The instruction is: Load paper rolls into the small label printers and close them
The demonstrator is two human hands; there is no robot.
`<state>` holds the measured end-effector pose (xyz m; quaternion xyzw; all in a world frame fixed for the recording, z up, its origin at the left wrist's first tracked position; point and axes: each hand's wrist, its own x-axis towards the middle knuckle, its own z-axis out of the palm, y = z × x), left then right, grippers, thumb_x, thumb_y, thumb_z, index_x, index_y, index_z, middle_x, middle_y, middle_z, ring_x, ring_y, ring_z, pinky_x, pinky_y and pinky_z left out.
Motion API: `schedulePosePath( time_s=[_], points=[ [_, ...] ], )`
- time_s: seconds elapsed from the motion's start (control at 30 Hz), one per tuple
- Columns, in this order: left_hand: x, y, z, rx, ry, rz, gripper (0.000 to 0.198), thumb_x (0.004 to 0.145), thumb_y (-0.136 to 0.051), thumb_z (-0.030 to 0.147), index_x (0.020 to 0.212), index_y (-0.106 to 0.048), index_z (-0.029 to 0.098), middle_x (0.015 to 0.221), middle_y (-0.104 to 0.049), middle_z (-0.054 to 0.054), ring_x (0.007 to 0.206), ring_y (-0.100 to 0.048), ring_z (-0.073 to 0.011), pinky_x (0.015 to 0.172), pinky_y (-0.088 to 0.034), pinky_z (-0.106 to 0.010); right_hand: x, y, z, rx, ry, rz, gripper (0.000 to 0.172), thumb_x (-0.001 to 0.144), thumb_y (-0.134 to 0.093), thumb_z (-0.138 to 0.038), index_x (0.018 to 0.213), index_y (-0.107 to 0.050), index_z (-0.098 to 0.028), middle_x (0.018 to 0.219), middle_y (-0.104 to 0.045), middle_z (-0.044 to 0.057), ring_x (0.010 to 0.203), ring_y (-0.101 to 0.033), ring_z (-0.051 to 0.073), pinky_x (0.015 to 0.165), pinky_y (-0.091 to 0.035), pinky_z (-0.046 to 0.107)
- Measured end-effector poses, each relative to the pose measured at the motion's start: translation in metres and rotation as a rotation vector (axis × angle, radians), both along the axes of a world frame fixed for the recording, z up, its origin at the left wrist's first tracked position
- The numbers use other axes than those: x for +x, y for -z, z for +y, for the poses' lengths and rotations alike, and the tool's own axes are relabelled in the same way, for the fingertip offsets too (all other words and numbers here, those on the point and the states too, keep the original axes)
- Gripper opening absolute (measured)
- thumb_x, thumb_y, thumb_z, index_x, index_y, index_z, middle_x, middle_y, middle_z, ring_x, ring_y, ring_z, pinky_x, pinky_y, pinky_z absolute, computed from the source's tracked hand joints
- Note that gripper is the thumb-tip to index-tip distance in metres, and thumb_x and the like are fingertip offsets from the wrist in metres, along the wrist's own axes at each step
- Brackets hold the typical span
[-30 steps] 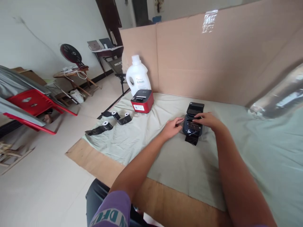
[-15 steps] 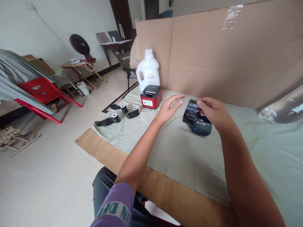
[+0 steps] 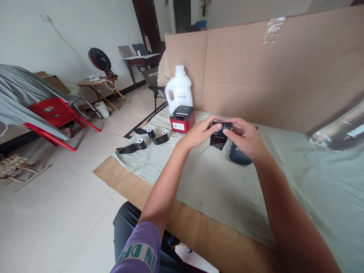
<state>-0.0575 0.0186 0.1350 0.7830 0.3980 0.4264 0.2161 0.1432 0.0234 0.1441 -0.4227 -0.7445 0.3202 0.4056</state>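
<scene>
Both hands are closed on a small black paper roll (image 3: 223, 125), held level above the cloth. Its loose black strip (image 3: 218, 142) hangs down in front. My left hand (image 3: 201, 132) pinches the left end between thumb and fingers. Gripping the right end is my right hand (image 3: 243, 135), thumb in front. Just below it, a dark rounded device (image 3: 239, 154) rests on the cloth, partly hidden by that hand. To the left stands a red and black receipt printer (image 3: 182, 119). Further left lie three more black paper rolls (image 3: 141, 143) with white cores and loose tails.
A white jug-shaped bottle (image 3: 180, 91) stands behind the printer. A tall cardboard sheet (image 3: 256, 72) walls off the back. Clear plastic wrap (image 3: 335, 127) lies at the right. The grey-green cloth (image 3: 216, 189) covers a wooden board (image 3: 122, 176) whose front edge is bare.
My left hand has moved right and closed on the black roll. My right hand has shifted left with it, away from over the dark device. The view has tilted slightly.
</scene>
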Motion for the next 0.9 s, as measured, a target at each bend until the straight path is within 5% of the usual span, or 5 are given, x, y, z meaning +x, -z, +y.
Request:
schedulePosePath(
  time_s=[0.37,0.5,0.7,0.8,0.9],
  points=[
    [-0.003,-0.001,-0.013,-0.109,0.041,-0.043,0.035,0.092,-0.057,0.052,0.101,-0.064,0.018,0.085,-0.062,-0.002,0.080,-0.057,-0.0168,0.073,-0.045,-0.026,0.002,-0.003,-0.004,0.035,-0.071,0.072,0.040,0.084,-0.065,-0.049,0.118,-0.066,-0.028,0.097,-0.072,0.003,0.086,-0.067,0.022,0.077,-0.055,0.037],
    [-0.006,0.036,-0.039,-0.177,-0.005,-0.296,0.044,0.084,-0.069,0.050,0.114,-0.060,0.020,0.086,-0.061,0.000,0.078,-0.056,-0.0148,0.073,-0.044,-0.025,-0.005,0.005,-0.002,0.002,-0.146,-0.003,0.039,0.085,-0.064,-0.051,0.115,-0.067,-0.026,0.084,-0.070,0.002,0.076,-0.065,0.021,0.070,-0.053,0.033],
    [-0.005,0.106,-0.041,-0.612,0.050,-0.993,0.042,0.079,-0.066,0.057,0.080,-0.057,0.016,0.065,-0.053,0.001,0.060,-0.050,-0.0126,0.067,-0.043,-0.028,-0.038,0.038,-0.009,0.011,-0.219,-0.191,0.048,0.080,-0.066,-0.050,0.121,-0.064,-0.026,0.092,-0.071,0.004,0.068,-0.063,0.019,0.065,-0.051,0.033],
    [-0.004,0.117,-0.026,-0.790,0.099,-1.188,0.044,0.082,-0.058,0.060,0.079,-0.055,0.016,0.061,-0.050,0.001,0.055,-0.049,-0.0125,0.058,-0.040,-0.025,-0.053,0.040,-0.011,0.113,-0.064,-0.266,0.041,0.081,-0.063,-0.050,0.116,-0.064,-0.028,0.088,-0.070,0.006,0.071,-0.065,0.024,0.069,-0.051,0.038],
    [-0.003,0.116,-0.020,-0.837,0.092,-1.240,0.042,0.081,-0.055,0.060,0.077,-0.053,0.018,0.053,-0.036,0.006,0.043,-0.032,-0.0091,0.042,-0.024,-0.020,-0.080,0.029,-0.003,0.248,0.068,-0.285,0.039,0.084,-0.061,-0.050,0.118,-0.061,-0.031,0.083,-0.068,0.007,0.075,-0.065,0.027,0.075,-0.050,0.041]
  ],
)
